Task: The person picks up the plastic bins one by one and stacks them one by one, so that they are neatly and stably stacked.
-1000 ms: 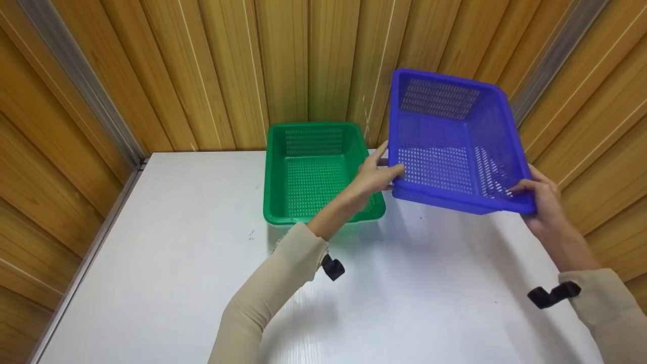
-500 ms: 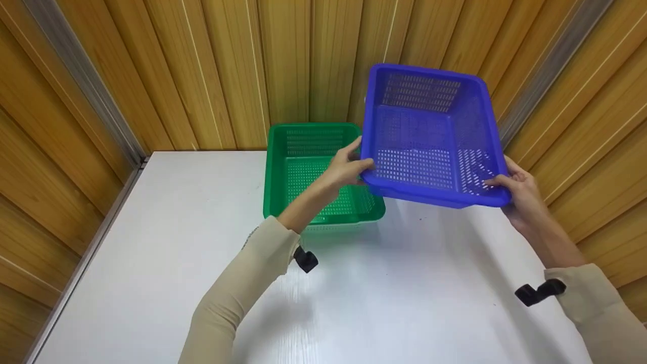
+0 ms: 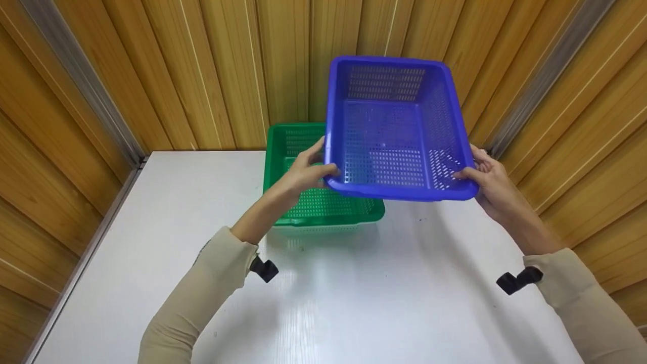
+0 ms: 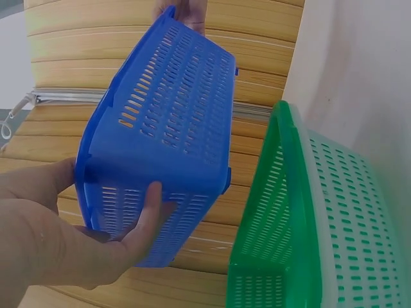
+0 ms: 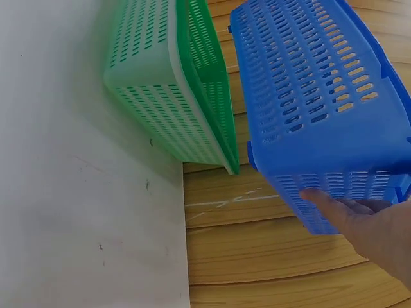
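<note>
Both hands hold up a blue plastic basket [image 3: 384,126] with slotted walls, its open top tilted toward the head camera. My left hand [image 3: 304,174] grips the basket's left side near the front corner, thumb over the rim and fingers on the outer wall. On the opposite side my right hand [image 3: 493,184] grips the front right corner the same way. Below and partly behind it, a green basket [image 3: 328,221] with a white outer shell stands on the table against the back wall. The wrist views show a gap between the raised blue basket [image 4: 160,128] and the green basket [image 5: 221,122].
The white table [image 3: 323,303] extends in front of the green basket and to both sides. Wood-patterned panels [image 3: 217,76] enclose it at the back, left and right, with metal posts [image 3: 86,76] in the corners. A black wrist mount [image 3: 264,268] sits on each sleeve.
Both hands have carried the blue basket leftward and slightly up, from right of the green basket to overlapping its right part in the head view. The green basket has stayed put.
</note>
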Tool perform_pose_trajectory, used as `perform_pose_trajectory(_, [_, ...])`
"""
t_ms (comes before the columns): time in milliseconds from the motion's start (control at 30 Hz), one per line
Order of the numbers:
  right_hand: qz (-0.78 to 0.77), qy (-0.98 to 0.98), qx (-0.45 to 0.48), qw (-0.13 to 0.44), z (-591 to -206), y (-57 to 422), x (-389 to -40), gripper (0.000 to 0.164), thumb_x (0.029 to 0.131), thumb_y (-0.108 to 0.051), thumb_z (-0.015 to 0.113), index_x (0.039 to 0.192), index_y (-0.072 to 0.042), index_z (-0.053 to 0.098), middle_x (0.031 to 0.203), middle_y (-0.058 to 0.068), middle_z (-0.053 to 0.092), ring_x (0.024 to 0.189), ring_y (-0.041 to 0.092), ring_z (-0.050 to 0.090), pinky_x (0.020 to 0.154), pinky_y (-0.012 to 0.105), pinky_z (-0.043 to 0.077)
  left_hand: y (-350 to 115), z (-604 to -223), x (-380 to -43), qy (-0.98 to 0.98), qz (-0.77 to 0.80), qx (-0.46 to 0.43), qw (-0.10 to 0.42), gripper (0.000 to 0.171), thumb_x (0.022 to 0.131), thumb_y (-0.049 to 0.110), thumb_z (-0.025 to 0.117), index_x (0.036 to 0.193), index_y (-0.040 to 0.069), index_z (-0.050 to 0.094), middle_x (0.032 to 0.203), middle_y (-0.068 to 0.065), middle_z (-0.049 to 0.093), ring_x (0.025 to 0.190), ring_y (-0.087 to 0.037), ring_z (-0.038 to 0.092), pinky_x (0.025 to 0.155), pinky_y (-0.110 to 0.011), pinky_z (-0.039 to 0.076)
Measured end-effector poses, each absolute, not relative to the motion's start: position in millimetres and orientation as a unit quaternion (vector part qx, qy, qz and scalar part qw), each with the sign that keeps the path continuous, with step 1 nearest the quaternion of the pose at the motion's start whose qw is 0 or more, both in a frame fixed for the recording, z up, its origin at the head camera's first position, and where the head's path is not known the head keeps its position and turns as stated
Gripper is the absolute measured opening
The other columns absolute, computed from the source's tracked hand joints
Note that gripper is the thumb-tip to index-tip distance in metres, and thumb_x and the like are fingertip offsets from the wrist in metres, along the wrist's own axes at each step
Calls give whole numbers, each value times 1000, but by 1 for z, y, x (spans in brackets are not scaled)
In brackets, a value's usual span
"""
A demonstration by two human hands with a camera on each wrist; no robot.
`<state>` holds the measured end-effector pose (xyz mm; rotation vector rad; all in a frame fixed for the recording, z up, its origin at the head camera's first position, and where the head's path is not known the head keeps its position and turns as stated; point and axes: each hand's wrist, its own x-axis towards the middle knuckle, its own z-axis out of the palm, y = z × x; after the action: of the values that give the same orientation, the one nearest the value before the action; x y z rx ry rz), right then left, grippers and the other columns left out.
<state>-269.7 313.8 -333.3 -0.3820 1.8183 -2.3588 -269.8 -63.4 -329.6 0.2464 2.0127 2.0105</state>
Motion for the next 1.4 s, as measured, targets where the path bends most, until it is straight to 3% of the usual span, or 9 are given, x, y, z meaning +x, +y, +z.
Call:
perform_pose_trajectory(333, [-756,629,-143,110,-338,283,-273,78,96,14,53,163,-4,17,136,10,65,113,21,70,93,33,59,-103,-332,-250,715,678,99,138,85,98,7,60,165,31,15,152,-22,43,129,-36,59,103,-49,55])
perform_pose_trajectory(633, [-703,685,-134,137,-349,257,-281,79,98,5,55,165,-14,17,158,19,40,127,24,60,99,31,57,-130,-342,-240,742,654,59,134,86,98,10,61,165,32,13,154,-19,42,134,-36,55,112,-52,48])
perform_pose_trajectory(800, [-681,708,-128,140,-358,245,-286,79,99,1,55,166,-17,15,162,18,34,131,27,54,99,28,57,-139,-349,-236,750,651,38,111,83,98,10,62,165,30,17,155,-19,44,137,-37,52,112,-54,47])
perform_pose_trajectory(1000, [-671,716,-124,152,-371,232,-289,77,100,-1,53,166,-16,14,162,17,33,133,30,50,99,27,57,-148,-360,-230,770,631,8,94,80,98,10,62,165,23,21,151,-21,48,136,-38,53,110,-54,48])
perform_pose_trajectory(1233, [-658,726,-133,152,-386,225,-290,76,101,-4,53,165,-15,15,160,18,38,135,35,52,100,34,57,-154,-373,-230,773,627,-9,100,86,98,10,61,166,22,11,152,-24,46,137,-40,51,113,-54,45])
perform_pose_trajectory(1400, [-635,746,-145,138,-394,228,-290,75,101,-8,55,165,-12,16,160,21,40,138,37,51,100,27,55,-155,-379,-232,768,631,-5,109,89,97,11,61,166,24,8,153,-26,44,138,-41,51,115,-55,42])
